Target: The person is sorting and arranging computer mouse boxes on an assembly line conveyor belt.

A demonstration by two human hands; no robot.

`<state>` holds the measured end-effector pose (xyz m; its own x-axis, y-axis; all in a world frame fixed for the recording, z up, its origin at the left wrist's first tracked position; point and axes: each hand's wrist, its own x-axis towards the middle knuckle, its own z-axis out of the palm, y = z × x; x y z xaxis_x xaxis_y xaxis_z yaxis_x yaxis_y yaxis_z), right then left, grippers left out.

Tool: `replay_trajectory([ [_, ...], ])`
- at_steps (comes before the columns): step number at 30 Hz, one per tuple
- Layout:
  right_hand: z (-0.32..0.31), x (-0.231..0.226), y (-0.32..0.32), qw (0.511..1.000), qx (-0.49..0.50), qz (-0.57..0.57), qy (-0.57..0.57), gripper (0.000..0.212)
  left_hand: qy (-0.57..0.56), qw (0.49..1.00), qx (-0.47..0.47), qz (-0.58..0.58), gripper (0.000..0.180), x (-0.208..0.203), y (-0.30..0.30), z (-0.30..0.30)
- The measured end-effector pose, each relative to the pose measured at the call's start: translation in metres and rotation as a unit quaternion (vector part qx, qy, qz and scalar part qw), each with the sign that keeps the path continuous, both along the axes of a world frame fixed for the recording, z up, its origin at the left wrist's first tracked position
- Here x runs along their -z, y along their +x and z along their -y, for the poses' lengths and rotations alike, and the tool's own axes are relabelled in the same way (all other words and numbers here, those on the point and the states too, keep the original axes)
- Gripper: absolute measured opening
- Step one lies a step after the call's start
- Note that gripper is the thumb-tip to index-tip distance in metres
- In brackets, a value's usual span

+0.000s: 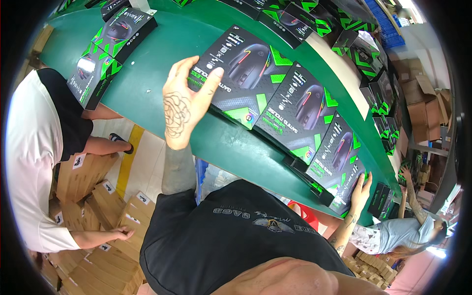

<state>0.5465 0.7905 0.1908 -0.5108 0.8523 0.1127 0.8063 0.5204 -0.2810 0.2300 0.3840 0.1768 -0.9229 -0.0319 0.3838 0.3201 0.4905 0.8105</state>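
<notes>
Across the green table in front of me lies a row of black and green gaming mouse boxes (pixel 301 110), set end to end with their printed faces up. At the row's left end, my left hand (pixel 182 103) grips the nearest box (pixel 241 73), its thumb on the top face and its fingers over the far-left edge. My right hand (pixel 361 191) is curled around the box (pixel 348 189) at the right end, with its fingertips on the edge. Between the two hands the boxes look pressed close together. The undersides of the boxes are hidden.
Two more mouse boxes (pixel 120 32) lie at the table's left. Beyond a pale strip (pixel 339 69) stand stacks of similar boxes (pixel 376 91). A person in a white shirt (pixel 39 172) stands left, by brown cartons (pixel 93 265); another person (pixel 405 233) works at far right.
</notes>
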Motion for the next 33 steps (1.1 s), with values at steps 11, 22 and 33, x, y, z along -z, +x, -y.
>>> replay_trajectory([
  [11,0.0,0.0,0.004,1.0,-0.011,-0.017,0.0,0.053,-0.162,0.891,0.367,-0.211,0.055,-0.009,0.057,-0.049],
  [22,-0.03,0.007,0.042,0.94,-0.019,-0.226,-0.255,0.058,-0.2,0.9,0.157,-0.355,0.023,-0.008,0.027,-0.03],
  [33,0.013,0.005,0.053,0.826,0.04,-0.379,-0.415,0.042,-0.101,0.912,0.378,0.127,0.064,-0.005,-0.071,-0.006],
])
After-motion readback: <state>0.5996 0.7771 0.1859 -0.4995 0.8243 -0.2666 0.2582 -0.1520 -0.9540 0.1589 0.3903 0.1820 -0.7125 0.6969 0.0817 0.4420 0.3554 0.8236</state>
